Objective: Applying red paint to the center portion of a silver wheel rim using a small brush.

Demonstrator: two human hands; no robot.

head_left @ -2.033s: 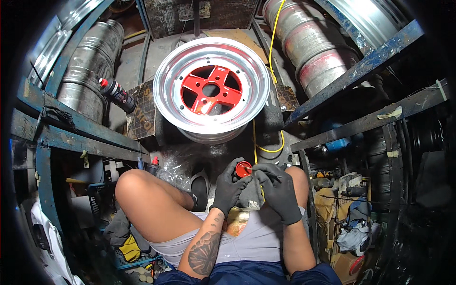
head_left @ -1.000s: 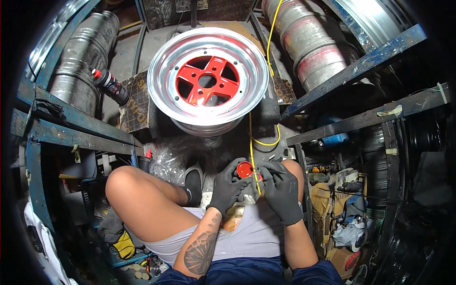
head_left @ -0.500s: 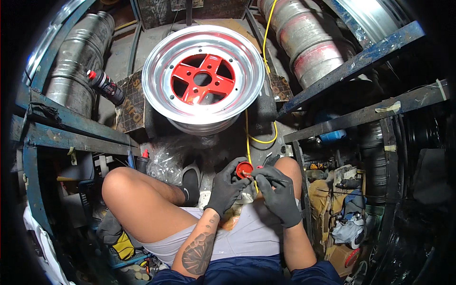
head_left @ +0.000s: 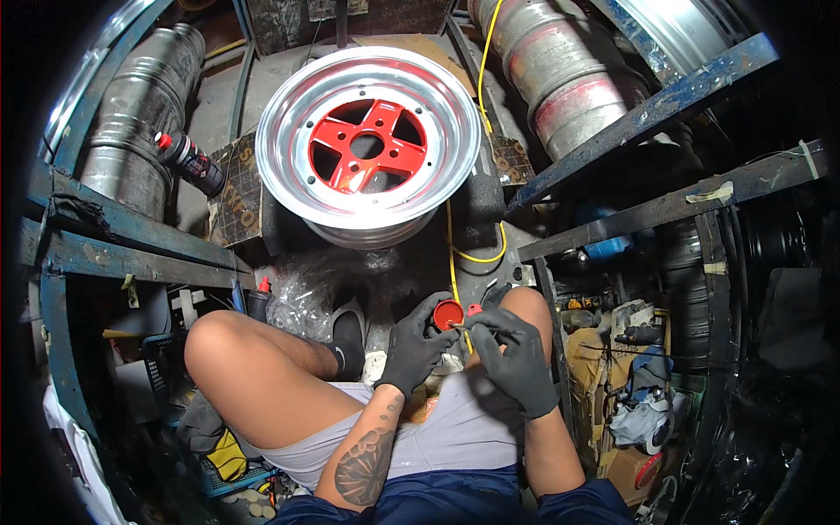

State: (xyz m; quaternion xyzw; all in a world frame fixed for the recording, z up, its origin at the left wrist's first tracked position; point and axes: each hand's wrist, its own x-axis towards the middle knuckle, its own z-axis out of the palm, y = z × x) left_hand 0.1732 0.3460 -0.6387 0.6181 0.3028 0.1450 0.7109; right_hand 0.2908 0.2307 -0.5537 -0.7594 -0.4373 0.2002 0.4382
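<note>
My left hand [head_left: 411, 348], in a dark glove, is closed around a small round container of red paint [head_left: 447, 312], its open top facing up. My right hand [head_left: 518, 363], gloved the same way, pinches a thin paintbrush [head_left: 458, 325] whose tip dips into the container near its lower edge. A small red piece [head_left: 475, 309] shows between the hands; what it is I cannot make out. Beyond both hands, a wheel rim [head_left: 284, 179] with a polished silver lip and a glossy red spoked centre [head_left: 364, 149] lies face up on a support. Neither hand touches it.
A dark bottle with a red cap [head_left: 190, 164] stands left of the wheel. Blue metal frames [head_left: 643, 131] flank both sides, with stacked silver rims [head_left: 573, 79] behind. A yellow cable [head_left: 481, 259] runs along the floor. Cluttered boxes and rags [head_left: 634, 385] sit at the right.
The brush tip has shifted slightly toward the container's lower edge, and my right fingers have tilted. The container's opening now faces up more plainly. The whole view has drifted a little.
</note>
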